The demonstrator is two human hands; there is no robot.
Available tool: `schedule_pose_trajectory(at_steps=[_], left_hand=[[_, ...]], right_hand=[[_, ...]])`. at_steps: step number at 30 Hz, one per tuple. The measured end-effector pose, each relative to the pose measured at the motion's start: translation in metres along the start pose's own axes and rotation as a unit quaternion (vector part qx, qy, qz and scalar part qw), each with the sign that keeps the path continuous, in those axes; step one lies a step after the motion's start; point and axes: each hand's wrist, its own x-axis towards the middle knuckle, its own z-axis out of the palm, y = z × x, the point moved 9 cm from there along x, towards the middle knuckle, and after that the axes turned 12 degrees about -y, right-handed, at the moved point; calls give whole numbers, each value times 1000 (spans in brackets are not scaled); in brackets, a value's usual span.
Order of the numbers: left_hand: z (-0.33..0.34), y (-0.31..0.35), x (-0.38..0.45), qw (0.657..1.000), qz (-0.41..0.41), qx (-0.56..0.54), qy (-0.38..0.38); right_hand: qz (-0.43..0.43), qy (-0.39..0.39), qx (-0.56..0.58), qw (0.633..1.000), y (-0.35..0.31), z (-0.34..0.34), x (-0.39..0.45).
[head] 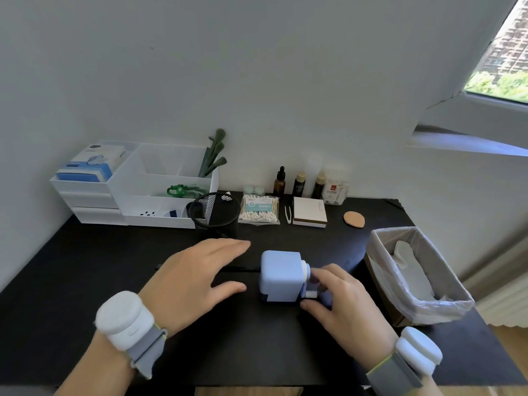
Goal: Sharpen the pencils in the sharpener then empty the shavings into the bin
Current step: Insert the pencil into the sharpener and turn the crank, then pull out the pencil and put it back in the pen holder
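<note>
The light, rigid plastic sharpener [281, 275] could slide on the table [85, 281]; its boxy body suits bracing. The right hand [340, 298] pinches its crank [313, 294]; the left hand [194, 278] hovers flat, holding nothing.

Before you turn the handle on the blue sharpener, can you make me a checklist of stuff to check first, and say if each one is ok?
1. Pencil in the sharpener: ok. A dark pencil pokes into the left side of the blue sharpener.
2. Hand on the handle: ok. The right hand pinches the crank.
3. Sharpener held steady: not ok. The left hand hovers open beside it, not pressing it.
4. Bin close by: ok. The lined bin stands to the right on the table.
5. Shavings drawer shut: cannot tell.
</note>
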Motion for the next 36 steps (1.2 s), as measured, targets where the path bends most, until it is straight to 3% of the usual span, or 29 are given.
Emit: schedule_pose_trajectory(at_steps=[13, 36], left_hand=[[6, -15, -5, 999, 11, -1, 50], [13, -15, 3, 990, 127, -53, 29]], right_hand=[[-65, -4, 7, 998, -39, -9, 25], [-55, -31, 1, 998, -34, -7, 31]])
